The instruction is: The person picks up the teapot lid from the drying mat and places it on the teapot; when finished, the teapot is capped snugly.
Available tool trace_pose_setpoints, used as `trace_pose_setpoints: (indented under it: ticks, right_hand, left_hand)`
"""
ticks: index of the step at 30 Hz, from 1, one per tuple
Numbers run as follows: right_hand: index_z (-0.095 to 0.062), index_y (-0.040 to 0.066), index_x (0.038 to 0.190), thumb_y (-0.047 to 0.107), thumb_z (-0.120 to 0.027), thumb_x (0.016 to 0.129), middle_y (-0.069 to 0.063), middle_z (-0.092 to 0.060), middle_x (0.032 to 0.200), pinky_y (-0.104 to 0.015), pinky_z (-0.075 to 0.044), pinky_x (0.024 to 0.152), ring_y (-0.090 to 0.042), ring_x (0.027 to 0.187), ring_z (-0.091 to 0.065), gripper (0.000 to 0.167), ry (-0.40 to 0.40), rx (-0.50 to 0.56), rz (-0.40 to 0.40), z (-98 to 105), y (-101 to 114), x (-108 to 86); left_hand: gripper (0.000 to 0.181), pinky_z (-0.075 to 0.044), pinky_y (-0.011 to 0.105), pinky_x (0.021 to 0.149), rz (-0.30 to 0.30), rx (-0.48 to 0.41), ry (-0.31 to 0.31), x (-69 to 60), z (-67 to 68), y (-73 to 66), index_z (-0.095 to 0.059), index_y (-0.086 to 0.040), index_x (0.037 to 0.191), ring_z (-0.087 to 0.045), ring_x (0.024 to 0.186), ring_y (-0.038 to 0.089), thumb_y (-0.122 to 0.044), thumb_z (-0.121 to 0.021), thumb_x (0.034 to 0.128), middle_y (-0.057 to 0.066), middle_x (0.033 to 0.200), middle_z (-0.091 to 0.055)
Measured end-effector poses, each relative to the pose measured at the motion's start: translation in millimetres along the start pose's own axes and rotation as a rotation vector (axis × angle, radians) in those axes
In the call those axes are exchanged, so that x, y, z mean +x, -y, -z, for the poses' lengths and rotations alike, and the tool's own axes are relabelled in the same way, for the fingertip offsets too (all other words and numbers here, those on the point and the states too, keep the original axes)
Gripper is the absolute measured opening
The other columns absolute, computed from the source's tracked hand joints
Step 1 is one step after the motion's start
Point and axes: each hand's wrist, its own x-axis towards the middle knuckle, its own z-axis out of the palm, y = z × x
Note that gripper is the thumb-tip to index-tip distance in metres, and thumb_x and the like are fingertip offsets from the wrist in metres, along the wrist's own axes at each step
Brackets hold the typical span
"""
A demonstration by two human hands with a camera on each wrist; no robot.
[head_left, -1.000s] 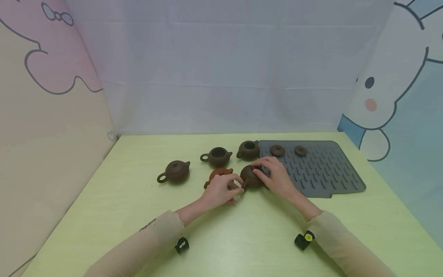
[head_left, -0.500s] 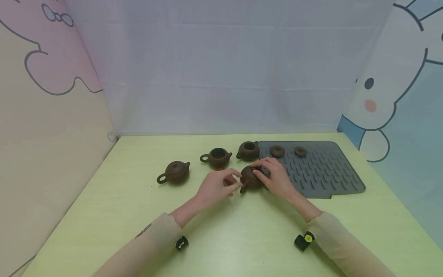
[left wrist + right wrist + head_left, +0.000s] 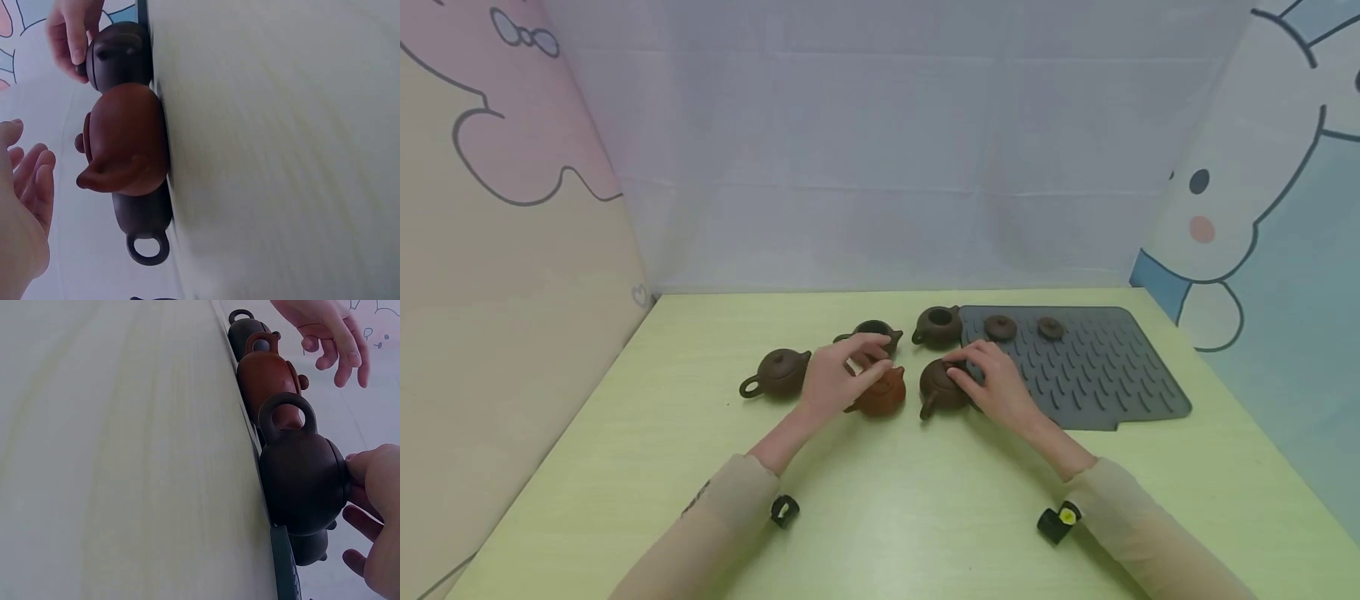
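Observation:
In the head view the left hand [image 3: 833, 377] hovers by the reddish-brown teapot [image 3: 882, 395], fingers loosely bent; the left wrist view shows a gap between those fingers and the reddish teapot [image 3: 128, 134], whose lid is on. The right hand [image 3: 1000, 389] pinches the lid knob of a dark brown teapot [image 3: 942, 383] at the mat's left edge. From the right wrist view, that dark teapot [image 3: 303, 481] stands with its lid on and the right fingertips at the knob.
A lidded dark teapot [image 3: 781, 373] stands at the left. Behind are two lidless dark teapots, one [image 3: 938, 327] beside the grey mat [image 3: 1097, 367] and one [image 3: 876, 328] partly behind the left hand. Two lids, one [image 3: 1001, 327] left of the other [image 3: 1050, 328], lie on the mat.
The left hand has moved left and up, away from the dark teapot's handle, uncovering more of the reddish teapot. The right hand has stayed at the dark teapot's lid.

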Motion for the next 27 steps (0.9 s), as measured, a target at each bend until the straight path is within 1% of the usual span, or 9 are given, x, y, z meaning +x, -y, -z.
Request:
trace_pose_setpoints:
  ticks: [4,7,8,11,14,15,18,21,27]
  right_hand:
    - [-0.073,0.01,0.107,0.014,-0.071,0.091,-0.005,-0.068,0.1,-0.04,-0.049,0.081,-0.023,0.095,-0.061,0.017,0.002,0.005,-0.002,-1,0,-0.3]
    - [-0.073,0.01,0.107,0.014,-0.071,0.091,-0.005,-0.068,0.1,-0.04,-0.05,0.081,-0.023,0.095,-0.061,0.017,0.002,0.01,-0.003,-2,-1,-0.8]
    - [-0.073,0.01,0.107,0.014,-0.071,0.091,-0.005,-0.068,0.1,-0.04,-0.05,0.081,-0.023,0.095,-0.061,0.017,0.004,0.011,-0.006,-2,-1,-0.9]
    - [-0.073,0.01,0.108,0.014,-0.071,0.091,-0.005,-0.068,0.1,-0.041,-0.05,0.081,-0.022,0.095,-0.061,0.017,0.006,0.011,-0.011,-1,-1,-1.1]
    - [-0.073,0.01,0.108,0.014,-0.071,0.091,-0.005,-0.068,0.1,-0.041,-0.05,0.082,-0.022,0.095,-0.061,0.017,0.009,0.011,-0.015,0,0,-1.2]
    - [-0.073,0.01,0.108,0.014,-0.071,0.091,-0.005,-0.068,0.1,-0.041,-0.05,0.082,-0.022,0.095,-0.061,0.017,0.01,0.011,-0.014,0,0,-1.2]
    - [-0.073,0.01,0.108,0.014,-0.071,0.091,-0.005,-0.068,0.1,-0.043,-0.051,0.081,-0.022,0.095,-0.061,0.017,0.011,0.012,-0.014,0,0,-1.7]
    - [-0.073,0.01,0.109,0.014,-0.07,0.091,-0.005,-0.067,0.1,-0.043,-0.051,0.082,-0.022,0.096,-0.061,0.018,0.01,0.011,-0.02,0,0,-1.7]
    - [-0.073,0.009,0.109,0.014,-0.071,0.091,-0.005,-0.067,0.1,-0.044,-0.051,0.083,-0.023,0.096,-0.062,0.018,0.013,0.011,-0.027,0,1,-1.2]
  left_hand:
    - [0.034,-0.051,0.019,0.054,0.02,-0.024,-0.025,1.1,5.7,9.5,-0.07,-0.014,0.12,-0.069,0.071,0.01,-0.021,-0.077,0.0868,0.001,0.097,-0.077]
    - [0.036,-0.051,0.019,0.054,0.054,-0.029,-0.036,1.1,8.4,17.7,-0.069,-0.011,0.121,-0.07,0.069,0.013,-0.02,-0.076,0.0871,0.006,0.101,-0.077]
    - [0.037,-0.053,0.022,0.055,0.068,-0.029,-0.039,1.2,9.2,20.7,-0.069,-0.01,0.122,-0.07,0.069,0.014,-0.02,-0.076,0.0872,0.007,0.102,-0.077]
    - [0.039,-0.052,0.023,0.054,0.138,-0.035,-0.05,1.9,12.5,28.2,-0.068,-0.014,0.125,-0.071,0.067,0.018,-0.021,-0.076,0.0873,0.011,0.107,-0.076]
    - [0.042,-0.051,0.023,0.051,0.23,-0.058,-0.045,3.3,16.5,33.5,-0.066,-0.019,0.129,-0.072,0.065,0.023,-0.022,-0.075,0.0884,0.012,0.114,-0.074]
    - [0.042,-0.05,0.021,0.05,0.26,-0.072,-0.04,3.7,17.9,34.5,-0.065,-0.02,0.13,-0.073,0.064,0.024,-0.021,-0.075,0.0887,0.012,0.116,-0.073]
    - [0.046,-0.054,0.023,0.05,0.331,-0.113,-0.003,4.4,20.4,37.3,-0.062,-0.019,0.134,-0.073,0.063,0.027,-0.019,-0.074,0.0896,0.013,0.123,-0.07]
    - [0.05,-0.056,0.025,0.052,0.373,-0.125,0.039,5.2,21.2,39.6,-0.058,-0.018,0.138,-0.074,0.064,0.028,-0.018,-0.073,0.0899,0.014,0.131,-0.065]
    - [0.057,-0.055,0.026,0.052,0.444,-0.06,0.129,7.3,20.4,44.8,-0.051,-0.018,0.144,-0.073,0.061,0.02,-0.022,-0.071,0.0916,0.016,0.138,-0.06]
